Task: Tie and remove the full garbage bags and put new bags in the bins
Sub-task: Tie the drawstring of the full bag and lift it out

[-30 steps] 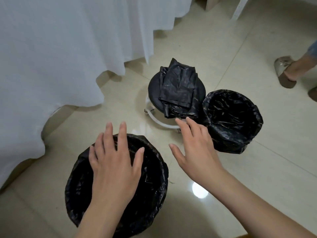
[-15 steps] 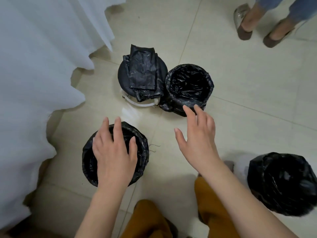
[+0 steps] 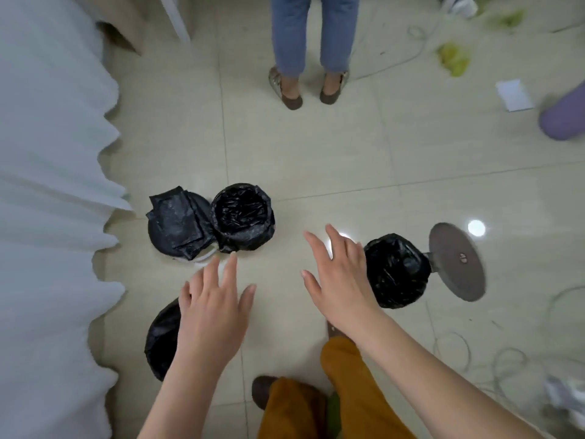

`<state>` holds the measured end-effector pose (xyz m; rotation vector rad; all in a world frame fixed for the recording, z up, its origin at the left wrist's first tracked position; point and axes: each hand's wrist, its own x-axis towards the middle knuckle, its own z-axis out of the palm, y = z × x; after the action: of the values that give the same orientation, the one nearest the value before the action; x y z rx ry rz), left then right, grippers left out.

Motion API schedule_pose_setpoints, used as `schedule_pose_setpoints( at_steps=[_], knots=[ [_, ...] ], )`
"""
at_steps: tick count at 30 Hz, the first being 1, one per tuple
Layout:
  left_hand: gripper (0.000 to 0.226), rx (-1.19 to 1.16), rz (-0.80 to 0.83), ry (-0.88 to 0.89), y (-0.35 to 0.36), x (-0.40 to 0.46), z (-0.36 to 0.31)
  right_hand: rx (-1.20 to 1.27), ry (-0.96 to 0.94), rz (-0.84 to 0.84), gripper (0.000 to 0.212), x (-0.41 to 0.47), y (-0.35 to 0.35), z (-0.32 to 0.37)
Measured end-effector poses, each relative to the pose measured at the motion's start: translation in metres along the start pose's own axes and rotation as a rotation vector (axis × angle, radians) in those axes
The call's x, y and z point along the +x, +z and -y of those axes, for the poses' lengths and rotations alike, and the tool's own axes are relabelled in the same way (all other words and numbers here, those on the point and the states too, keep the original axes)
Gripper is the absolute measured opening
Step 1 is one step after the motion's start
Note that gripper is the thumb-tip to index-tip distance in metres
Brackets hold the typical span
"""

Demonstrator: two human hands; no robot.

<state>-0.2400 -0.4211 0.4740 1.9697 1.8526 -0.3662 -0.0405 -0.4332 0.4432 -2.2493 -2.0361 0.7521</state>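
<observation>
Three lined bins on the floor, both hands spread and empty above them.

Head view: the left hand [image 3: 212, 307] hovers open over the near bin [image 3: 163, 342], holding nothing; the right hand [image 3: 340, 275] is likewise flat-fingered and empty, beside the right bin [image 3: 397, 270]; the far bin [image 3: 243, 217] stands touching a stool carrying the folded spare bags [image 3: 177, 221]; judging by the reach, the right bin comes next; gather its liner's rim evenly before knotting, so nothing spills.

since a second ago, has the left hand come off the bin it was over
Yes. The left hand now hangs over bare floor, right of the near bin it covered earlier.
</observation>
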Motion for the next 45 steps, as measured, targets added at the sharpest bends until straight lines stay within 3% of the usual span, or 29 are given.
schedule_pose_setpoints(
  at_steps=[9,15,23,31,37,45],
  knots=[
    [0.059,0.2,0.043,0.303,-0.119,0.03,-0.193,0.113,0.138,-0.124,0.054,-0.011,-0.166,-0.107],
    [0.059,0.402,0.015,0.498,-0.164,0.057,-0.289,0.154,0.319,-0.209,0.051,-0.015,-0.231,-0.165],
    [0.056,0.55,-0.024,0.807,-0.206,0.139,-0.409,0.197,0.59,-0.283,0.052,0.017,-0.289,-0.233],
    [0.056,0.545,0.041,1.165,-0.255,0.259,-0.51,0.337,0.94,-0.402,0.054,0.079,-0.346,-0.287],
    [0.057,0.563,0.078,1.264,-0.276,0.306,-0.604,0.37,1.145,-0.53,0.057,0.068,-0.382,-0.323],
    [0.056,0.477,0.123,1.373,-0.263,0.33,-0.774,0.405,1.326,-0.518,0.06,0.076,-0.405,-0.438]
  ],
)
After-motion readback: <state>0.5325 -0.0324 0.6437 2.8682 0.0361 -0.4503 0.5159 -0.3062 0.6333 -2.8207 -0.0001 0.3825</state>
